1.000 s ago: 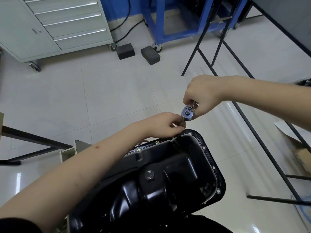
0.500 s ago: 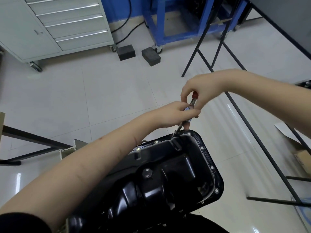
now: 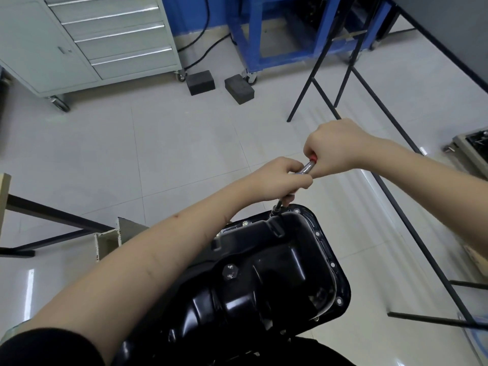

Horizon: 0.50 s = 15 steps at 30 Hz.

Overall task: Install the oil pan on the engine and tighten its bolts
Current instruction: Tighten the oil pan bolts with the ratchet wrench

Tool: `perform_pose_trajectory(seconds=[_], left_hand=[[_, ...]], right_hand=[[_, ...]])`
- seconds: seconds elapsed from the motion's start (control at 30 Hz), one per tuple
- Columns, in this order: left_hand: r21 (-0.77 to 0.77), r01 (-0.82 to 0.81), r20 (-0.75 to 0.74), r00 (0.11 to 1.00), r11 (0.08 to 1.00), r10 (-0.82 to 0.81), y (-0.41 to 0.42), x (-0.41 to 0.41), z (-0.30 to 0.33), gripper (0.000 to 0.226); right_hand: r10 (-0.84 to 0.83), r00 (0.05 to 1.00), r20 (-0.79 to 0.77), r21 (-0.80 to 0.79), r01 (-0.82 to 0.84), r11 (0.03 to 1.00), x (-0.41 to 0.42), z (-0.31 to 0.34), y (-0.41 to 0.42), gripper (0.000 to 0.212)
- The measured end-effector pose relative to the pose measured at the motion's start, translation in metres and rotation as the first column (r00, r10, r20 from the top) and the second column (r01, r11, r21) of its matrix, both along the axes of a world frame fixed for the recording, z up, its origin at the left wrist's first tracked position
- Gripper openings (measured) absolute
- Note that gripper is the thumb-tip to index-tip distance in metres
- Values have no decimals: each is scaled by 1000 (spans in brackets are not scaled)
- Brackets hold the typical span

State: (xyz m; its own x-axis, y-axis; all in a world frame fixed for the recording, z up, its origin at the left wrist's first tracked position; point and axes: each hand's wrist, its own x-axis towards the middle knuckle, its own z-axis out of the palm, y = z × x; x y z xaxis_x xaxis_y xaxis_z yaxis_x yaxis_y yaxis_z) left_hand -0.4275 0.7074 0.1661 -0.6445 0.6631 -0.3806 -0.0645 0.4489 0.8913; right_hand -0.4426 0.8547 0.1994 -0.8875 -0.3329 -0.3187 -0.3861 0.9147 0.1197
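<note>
Oil pan: the black oil pan (image 3: pixel 277 262) is sitting upturned on the engine just below you, its flange facing you so the bolt holes are reachable.
Ratchet: the ratchet (image 3: pixel 306 169) is standing over the far corner of the flange, its extension (image 3: pixel 278 206) running down to a bolt there.
Left hand: your left hand (image 3: pixel 277 180) is curling its fingers round the ratchet head and the top of the extension, likely steadying the socket on the bolt.
Right hand: your right hand (image 3: pixel 335 149) is closing in a fist round the red-ended handle, placed to swing it.
Seated bolts: other bolts (image 3: pixel 246 222) are showing along the far flange edge.
Stage: you are probably tightening one corner bolt; how tight it is cannot be told.
</note>
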Motion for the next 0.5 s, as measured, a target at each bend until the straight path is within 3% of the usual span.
perform_pose_trajectory(seconds=[0.17, 0.3, 0.4, 0.5], left_hand=[[48, 39, 49, 998, 998, -42, -2, -4, -2, 7], [115, 11, 117, 993, 993, -24, -2, -4, -8, 13], [154, -12, 264, 964, 988, -29, -9, -5, -13, 32], [113, -105, 420, 906, 988, 49, -28, -7, -26, 30]], right_hand=[[-142, 990, 28, -40, 143, 989, 9, 1, -1, 41], [-137, 991, -2, -110, 136, 985, 12, -1, 2, 36], [-110, 994, -10, -193, 106, 975, 13, -4, 7, 38], [-76, 997, -23, -320, 65, 945, 15, -11, 12, 33]])
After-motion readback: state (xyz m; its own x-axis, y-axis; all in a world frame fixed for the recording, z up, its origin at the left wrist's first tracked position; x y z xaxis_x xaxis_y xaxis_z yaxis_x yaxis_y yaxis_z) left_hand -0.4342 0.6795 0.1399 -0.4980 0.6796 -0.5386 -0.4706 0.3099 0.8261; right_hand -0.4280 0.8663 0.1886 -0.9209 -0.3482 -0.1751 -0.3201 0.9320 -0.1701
